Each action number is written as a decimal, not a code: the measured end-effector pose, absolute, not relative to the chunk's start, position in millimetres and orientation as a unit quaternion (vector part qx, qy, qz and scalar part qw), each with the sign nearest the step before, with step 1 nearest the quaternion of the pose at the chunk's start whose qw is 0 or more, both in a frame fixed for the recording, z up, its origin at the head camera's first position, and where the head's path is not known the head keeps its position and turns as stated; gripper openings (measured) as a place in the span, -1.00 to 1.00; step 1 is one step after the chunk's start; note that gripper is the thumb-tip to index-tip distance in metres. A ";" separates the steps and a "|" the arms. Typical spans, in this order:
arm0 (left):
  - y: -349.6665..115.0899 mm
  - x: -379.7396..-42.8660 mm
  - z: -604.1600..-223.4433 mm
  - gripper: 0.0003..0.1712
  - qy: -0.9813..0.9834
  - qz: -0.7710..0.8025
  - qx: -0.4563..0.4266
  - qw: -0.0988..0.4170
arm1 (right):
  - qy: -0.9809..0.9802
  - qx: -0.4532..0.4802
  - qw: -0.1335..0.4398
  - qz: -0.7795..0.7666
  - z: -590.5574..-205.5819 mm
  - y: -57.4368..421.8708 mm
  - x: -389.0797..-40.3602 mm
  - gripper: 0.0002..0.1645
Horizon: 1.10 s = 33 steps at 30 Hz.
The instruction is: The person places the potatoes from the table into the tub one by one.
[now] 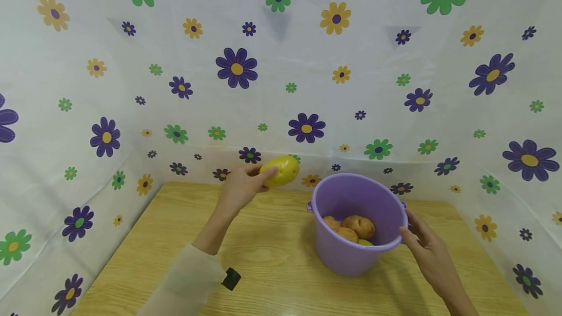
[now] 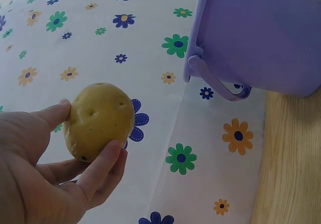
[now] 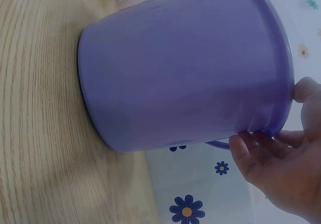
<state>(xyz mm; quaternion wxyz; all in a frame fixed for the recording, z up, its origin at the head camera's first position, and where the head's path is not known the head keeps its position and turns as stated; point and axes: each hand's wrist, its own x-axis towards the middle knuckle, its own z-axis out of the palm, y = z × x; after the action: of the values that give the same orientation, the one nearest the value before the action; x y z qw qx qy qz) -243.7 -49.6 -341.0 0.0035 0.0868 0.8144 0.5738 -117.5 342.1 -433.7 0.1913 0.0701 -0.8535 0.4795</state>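
My left hand (image 1: 240, 188) pinches a yellow potato (image 1: 285, 170) between thumb and fingers, raised above the back of the table and left of a purple bucket (image 1: 344, 257). In the left wrist view, small dark eyes and dimples show on the potato (image 2: 100, 117). With my right hand (image 1: 432, 255) I grip the bucket's right rim, thumb at the edge and fingertips against the outer wall (image 3: 185, 73). Several brownish potatoes (image 1: 359, 226) lie inside the bucket, and part of a yellower one (image 1: 365, 242) shows beneath them.
The bucket stands on a light wooden table (image 1: 263, 257), right of the middle. White cloth (image 1: 281, 101) with a flower print hangs behind the table and at both sides. The bucket's handle (image 2: 218, 81) hangs down along its wall. A small black device (image 1: 231, 278) sits by the left sleeve.
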 end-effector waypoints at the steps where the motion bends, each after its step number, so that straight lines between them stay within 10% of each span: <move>1: -48.5 -243.7 -340.8 -0.32 0.815 0.573 0.086 0.003 | -0.854 0.071 0.191 0.478 -433.6 342.3 -117.5 -0.38; 33: 42.7 -246.0 -351.0 -0.35 0.831 0.542 0.121 0.040 | -0.846 0.073 0.190 0.493 -433.7 341.7 -117.4 -0.37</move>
<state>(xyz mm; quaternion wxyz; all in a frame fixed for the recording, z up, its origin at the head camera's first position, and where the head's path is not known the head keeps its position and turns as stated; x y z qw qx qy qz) -246.0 42.7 -351.0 0.0402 0.1207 0.8308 0.5419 -117.4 341.7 -433.7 0.1901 0.0729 -0.8459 0.4930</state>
